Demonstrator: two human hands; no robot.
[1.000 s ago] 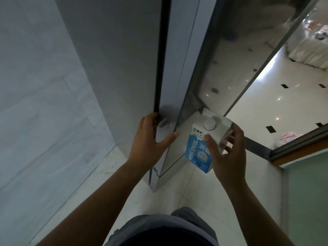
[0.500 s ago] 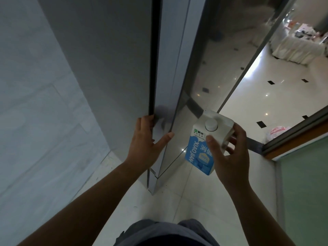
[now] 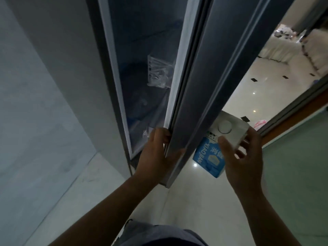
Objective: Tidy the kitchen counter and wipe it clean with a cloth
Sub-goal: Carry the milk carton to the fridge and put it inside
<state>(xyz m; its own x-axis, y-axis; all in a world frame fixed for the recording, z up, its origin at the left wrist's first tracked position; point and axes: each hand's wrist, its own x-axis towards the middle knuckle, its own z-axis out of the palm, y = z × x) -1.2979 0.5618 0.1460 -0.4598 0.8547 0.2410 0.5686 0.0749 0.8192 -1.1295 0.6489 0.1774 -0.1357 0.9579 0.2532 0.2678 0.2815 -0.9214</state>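
Left hand [image 3: 156, 153]: clamped on the lower edge of the door [image 3: 200, 86]. The fingers are curled round behind the edge and the thumb lies across its front face. It sits at 7 o'clock from the middle of the view.
Right hand [image 3: 243, 162]: closed round the carton [image 3: 209, 157], with the thumb on the front face just below the cap [image 3: 224, 126] and the fingers wrapped behind the far side. It sits at 4 o'clock from the middle.
Carton: white top, round white cap, blue lower half with white print. It is held tilted in the air above the floor [image 3: 248, 89], just at 3 o'clock of the door's lower edge, which hides its near top corner.
Door: dark and tall, standing ajar, running from 1 o'clock down to 6 o'clock. A pale seal [image 3: 179, 68] lines its inner side.
Fridge [image 3: 142, 50]: the gap opens at 12 o'clock of the left hand. The inside is dark and the shelves are hard to make out.
Bag [image 3: 158, 73]: clear plastic, inside the fridge and close to the seal. Its contents cannot be told.
Floor: glossy pale tiles with small dark squares, at 2 o'clock beyond the door.
Wall [image 3: 35, 103]: grey-white slabs at 9 o'clock.
Panel [image 3: 301, 166]: green, at 4 o'clock, beyond the right hand.
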